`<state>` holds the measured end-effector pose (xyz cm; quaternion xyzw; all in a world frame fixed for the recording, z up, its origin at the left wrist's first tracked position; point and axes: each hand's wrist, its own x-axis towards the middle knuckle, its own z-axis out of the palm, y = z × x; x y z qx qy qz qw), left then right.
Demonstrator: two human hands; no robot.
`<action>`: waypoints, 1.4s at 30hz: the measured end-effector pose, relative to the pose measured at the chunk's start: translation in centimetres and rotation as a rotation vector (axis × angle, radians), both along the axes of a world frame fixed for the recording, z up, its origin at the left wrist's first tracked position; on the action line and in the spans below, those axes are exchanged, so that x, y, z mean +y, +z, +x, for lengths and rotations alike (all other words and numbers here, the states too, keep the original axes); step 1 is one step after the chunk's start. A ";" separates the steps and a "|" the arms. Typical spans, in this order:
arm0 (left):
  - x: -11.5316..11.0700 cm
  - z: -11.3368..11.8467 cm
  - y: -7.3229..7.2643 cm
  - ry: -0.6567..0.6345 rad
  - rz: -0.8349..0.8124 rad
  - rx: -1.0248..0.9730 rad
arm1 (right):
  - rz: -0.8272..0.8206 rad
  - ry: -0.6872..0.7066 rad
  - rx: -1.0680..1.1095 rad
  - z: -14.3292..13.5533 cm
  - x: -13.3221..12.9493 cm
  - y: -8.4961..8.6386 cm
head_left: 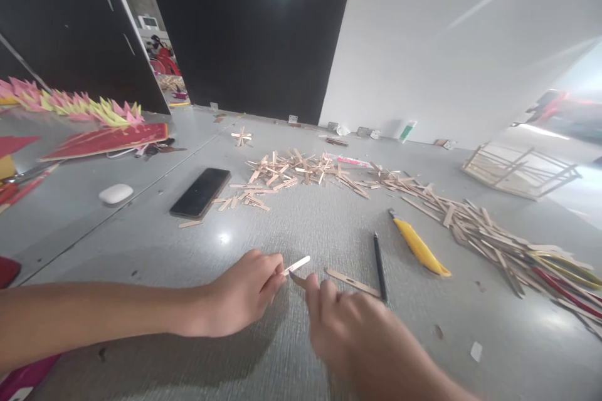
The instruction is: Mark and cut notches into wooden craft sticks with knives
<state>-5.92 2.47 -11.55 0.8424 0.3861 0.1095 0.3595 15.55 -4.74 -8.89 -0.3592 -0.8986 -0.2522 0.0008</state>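
My left hand [244, 293] pinches a short pale wooden stick [296, 264] at its near end, just above the grey table [301, 225]. My right hand [350, 326] is blurred and closed on a second small stick piece [297, 279], whose tip pokes out right below the first stick. The two sticks nearly touch. A longer flat stick [352, 282] lies on the table just right of my hands.
A black pencil [379, 258] and a yellow utility knife [418, 244] lie to the right. Piles of cut sticks [301, 170] spread across the middle and right. A black phone [200, 192] and a white case [115, 193] sit left. A stick frame [517, 170] stands far right.
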 end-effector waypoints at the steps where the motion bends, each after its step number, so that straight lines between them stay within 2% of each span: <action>1: 0.0 0.0 0.0 0.002 0.004 0.002 | -0.060 0.042 -0.024 0.8 1.1 0.2; 5: 0.0 0.0 0.0 0.022 0.029 0.014 | -0.220 0.187 -0.050 5.0 6.3 0.7; 8: 0.1 0.1 -0.3 0.021 0.052 0.010 | -0.242 0.240 -0.063 6.2 7.6 0.5; 10: 0.1 0.1 -0.5 0.012 0.061 0.006 | -0.203 0.207 -0.065 5.3 6.3 0.1; 14: 0.1 0.1 -0.6 -0.002 0.085 -0.001 | -0.042 0.042 -0.042 0.8 1.2 -0.5; 16: 0.1 0.1 -0.5 0.004 0.100 -0.004 | 0.009 -0.033 -0.021 -0.7 -0.2 -0.3; 18: 0.0 0.1 -0.4 0.005 0.116 -0.009 | -0.007 -0.030 -0.009 -0.5 0.2 0.1; 21: -0.1 0.1 -0.3 -0.007 0.153 -0.009 | -0.086 0.092 0.013 2.3 3.3 0.3; 24: -0.3 0.1 -0.1 -0.003 0.219 -0.003 | -0.074 0.208 0.068 5.1 5.4 -0.7; 26: -0.5 0.1 0.3 0.006 0.287 -0.009 | -0.006 0.218 0.144 5.8 5.1 -1.6; 28: -0.8 0.0 0.9 0.016 0.389 -0.028 | 0.077 0.193 0.246 5.5 3.9 -2.0; 31: -1.4 -0.4 2.1 -0.015 0.578 -0.090 | 0.178 0.136 0.430 4.4 2.0 -1.2; 35: -2.1 -1.0 3.5 -0.150 1.029 -0.212 | 0.185 0.142 0.601 3.7 1.1 0.5; 37: -2.2 -1.1 4.0 -0.175 1.166 -0.234 | 0.169 0.159 0.616 3.7 1.0 0.9; 39: -2.2 -1.0 4.3 -0.131 1.090 -0.235 | 0.153 0.143 0.636 3.6 0.9 0.8; 42: -2.0 -0.8 4.1 -0.030 0.862 -0.235 | 0.147 0.076 0.689 3.3 0.6 0.7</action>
